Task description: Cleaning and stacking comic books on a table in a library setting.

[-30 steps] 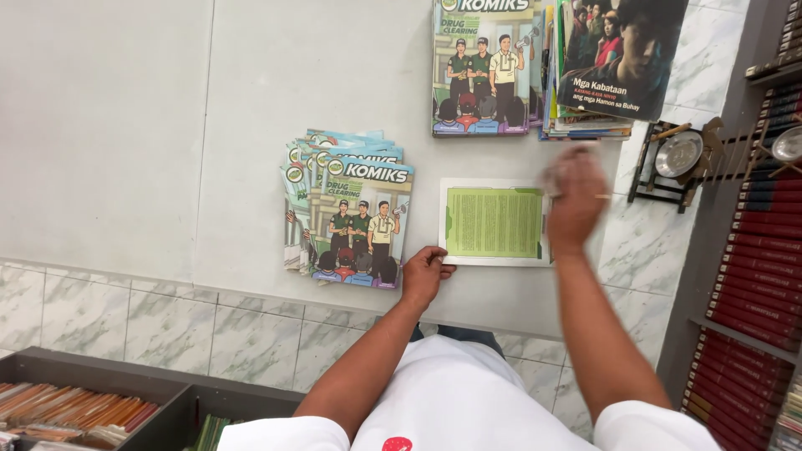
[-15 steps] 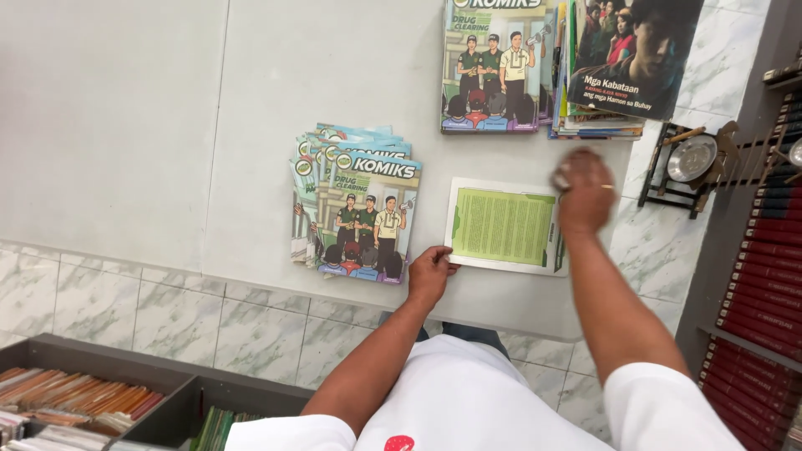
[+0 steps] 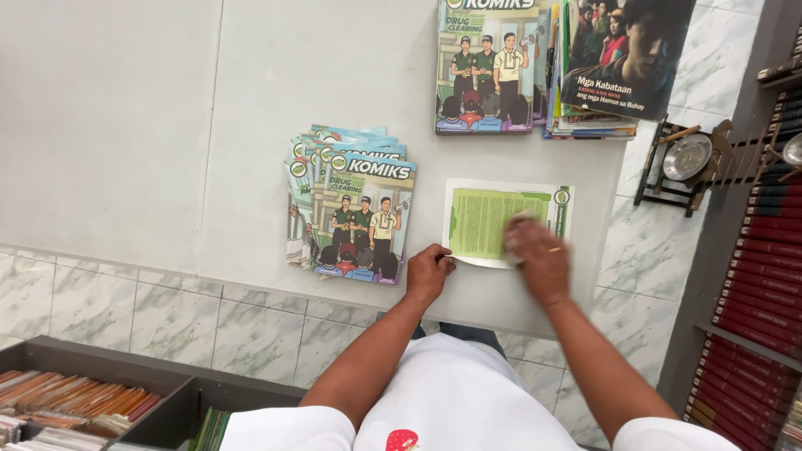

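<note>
**Hands on green booklet at table edge**

Green-backed booklet (image 3: 493,219) flat on grey table (image 3: 334,75), just right of fanned comic stack (image 3: 351,213). Left hand (image 3: 428,271) pinning booklet's near-left corner, fingers curled, nothing grasped. Right hand (image 3: 539,259) blurred, pressing pale cloth (image 3: 516,224) on booklet's lower right; grip on cloth unclear.

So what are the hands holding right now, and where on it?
The left hand pins the green-printed booklet flat at its lower left corner. The right hand presses what looks like a pale cloth onto the cover; blur hides the grip.
</note>
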